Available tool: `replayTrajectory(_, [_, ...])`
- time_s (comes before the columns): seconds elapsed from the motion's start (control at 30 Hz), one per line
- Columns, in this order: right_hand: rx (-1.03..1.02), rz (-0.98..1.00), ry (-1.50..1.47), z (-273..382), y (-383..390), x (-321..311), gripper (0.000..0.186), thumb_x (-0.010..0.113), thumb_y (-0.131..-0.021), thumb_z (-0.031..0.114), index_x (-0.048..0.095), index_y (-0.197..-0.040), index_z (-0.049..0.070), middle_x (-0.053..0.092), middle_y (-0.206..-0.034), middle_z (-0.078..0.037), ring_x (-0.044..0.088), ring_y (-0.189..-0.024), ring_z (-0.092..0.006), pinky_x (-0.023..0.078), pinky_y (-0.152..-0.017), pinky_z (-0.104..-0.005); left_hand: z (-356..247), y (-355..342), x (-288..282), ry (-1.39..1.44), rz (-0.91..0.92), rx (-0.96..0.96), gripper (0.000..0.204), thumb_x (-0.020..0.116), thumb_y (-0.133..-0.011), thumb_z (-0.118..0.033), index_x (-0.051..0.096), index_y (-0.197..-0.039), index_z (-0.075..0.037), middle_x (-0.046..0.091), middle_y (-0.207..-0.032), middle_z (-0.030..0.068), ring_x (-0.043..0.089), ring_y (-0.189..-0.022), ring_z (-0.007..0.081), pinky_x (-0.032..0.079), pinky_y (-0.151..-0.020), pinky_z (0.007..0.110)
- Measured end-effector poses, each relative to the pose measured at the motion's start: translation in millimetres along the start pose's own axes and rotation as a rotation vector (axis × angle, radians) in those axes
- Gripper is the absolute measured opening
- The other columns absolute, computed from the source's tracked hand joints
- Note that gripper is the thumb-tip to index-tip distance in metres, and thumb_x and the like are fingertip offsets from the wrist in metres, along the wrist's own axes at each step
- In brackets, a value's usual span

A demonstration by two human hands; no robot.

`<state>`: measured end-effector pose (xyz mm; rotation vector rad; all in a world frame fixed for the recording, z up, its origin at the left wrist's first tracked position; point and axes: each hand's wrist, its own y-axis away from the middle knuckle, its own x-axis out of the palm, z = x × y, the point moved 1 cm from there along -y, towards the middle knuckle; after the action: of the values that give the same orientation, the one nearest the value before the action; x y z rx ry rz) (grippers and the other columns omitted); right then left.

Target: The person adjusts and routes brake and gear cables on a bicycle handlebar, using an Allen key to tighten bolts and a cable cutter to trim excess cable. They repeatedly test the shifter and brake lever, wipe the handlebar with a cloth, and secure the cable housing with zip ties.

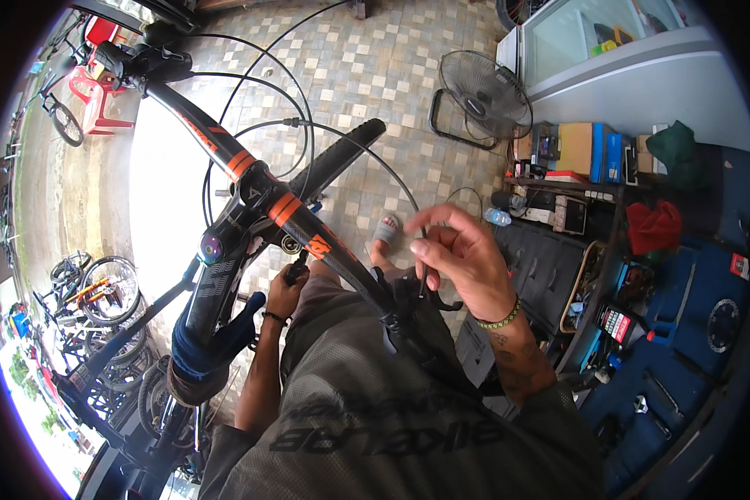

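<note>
A mountain bike's black handlebar [329,247] with orange bands slants across in front of me, joined to the black stem [258,192]. My right hand [467,262] is raised beside the bar's near end, fingers curled round a thin black cable [390,171] that arcs over from the front of the bike. The cable's lower end shows below my thumb. Below the bar, my left hand [282,293] is closed round a small black part [297,265] near the frame; its kind cannot be made out. A brake lever [433,302] sits by the near grip.
A blue cloth [217,337] wraps the frame at the clamp. The front tyre [342,158] points away over tiled floor. A black fan [483,96] stands far right. Tools, including a wrench [654,417], lie on the blue bench [692,342]. Several bikes [112,292] stand at left.
</note>
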<state>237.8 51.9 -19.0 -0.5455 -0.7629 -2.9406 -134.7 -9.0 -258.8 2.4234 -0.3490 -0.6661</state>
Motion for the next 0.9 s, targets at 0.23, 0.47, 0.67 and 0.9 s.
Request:
replayTrajectory(0.23, [-0.039,0.073,0.005,-51.1,-85.0,-29.3,0.018,0.066,-0.106,0.019,0.068,-0.116,0.005,0.068,-0.081,0.0,0.058,-0.068,-0.0052,0.046,-0.062,-0.0205,17.5,6.2,23.1,0.146,-0.014,0.006,0.026,0.075,-0.098,-0.019,0.074,-0.115,0.001,0.078,-0.101,0.0089,0.071,-0.094,0.016,0.055,-0.088,0.033])
replayTrajectory(0.47, [-0.187,0.084,0.018,-89.4,-148.3,2.0,0.017,0.065,-0.108,0.022,0.063,-0.119,0.008,0.066,-0.087,0.0,0.062,-0.071,-0.0074,0.052,-0.063,-0.0231,23.7,41.4,27.5,0.079,-0.135,-0.071,0.03,0.076,-0.096,-0.024,0.076,-0.115,0.0,0.079,-0.101,0.0138,0.075,-0.096,0.0212,0.055,-0.089,0.036])
replayTrajectory(0.67, [-0.091,0.006,-0.193,-115.7,-163.0,13.9,0.044,0.07,-0.104,0.029,0.032,-0.119,0.012,0.064,-0.091,-0.009,0.071,-0.073,-0.0206,0.064,-0.066,-0.0375,29.9,65.7,29.4,0.19,-0.165,-0.05,0.029,0.075,-0.097,-0.024,0.076,-0.116,-0.002,0.079,-0.102,0.0108,0.074,-0.096,0.0196,0.055,-0.089,0.035])
replayTrajectory(0.9, [0.143,0.106,-0.398,-140.4,-174.7,16.6,0.039,0.076,-0.101,0.039,0.054,-0.112,0.009,0.068,-0.091,-0.007,0.074,-0.078,-0.0208,0.065,-0.071,-0.038,36.5,48.2,18.2,0.198,-0.115,0.007,0.032,0.074,-0.097,-0.027,0.075,-0.117,-0.002,0.078,-0.097,0.0093,0.072,-0.092,0.0184,0.054,-0.086,0.034])
